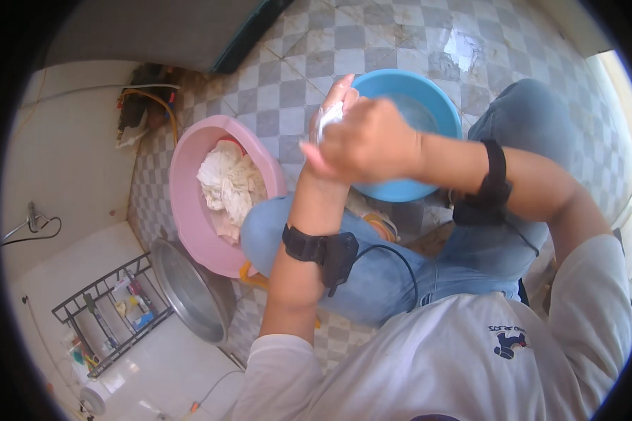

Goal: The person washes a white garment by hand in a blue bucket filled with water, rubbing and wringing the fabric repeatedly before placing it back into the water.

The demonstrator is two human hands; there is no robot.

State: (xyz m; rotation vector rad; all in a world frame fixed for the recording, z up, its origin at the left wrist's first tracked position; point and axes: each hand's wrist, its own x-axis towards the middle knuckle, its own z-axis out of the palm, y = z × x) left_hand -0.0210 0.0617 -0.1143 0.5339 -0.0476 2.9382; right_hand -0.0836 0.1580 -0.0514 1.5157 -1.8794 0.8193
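My two hands are pressed together over the near left side of a light blue basin [446,112] with cloudy water in it. A small piece of white cloth [328,123] shows between them. My right hand [376,140], slightly blurred, is closed in a fist over the cloth and crosses the left. Underneath, my left hand [335,98] is partly hidden, its fingers showing beyond the cloth and gripping it. To the left, a pink basin [189,189] holds crumpled white and cream laundry [228,179], with a bit of red at its far edge.
A metal basin [189,291] leans on its side by the wall at left. Next to it a black wire rack [112,316] carries small toiletries. My knees in jeans [372,266] flank the blue basin. A wet patch [462,49] shines on the checkered tile floor [288,84].
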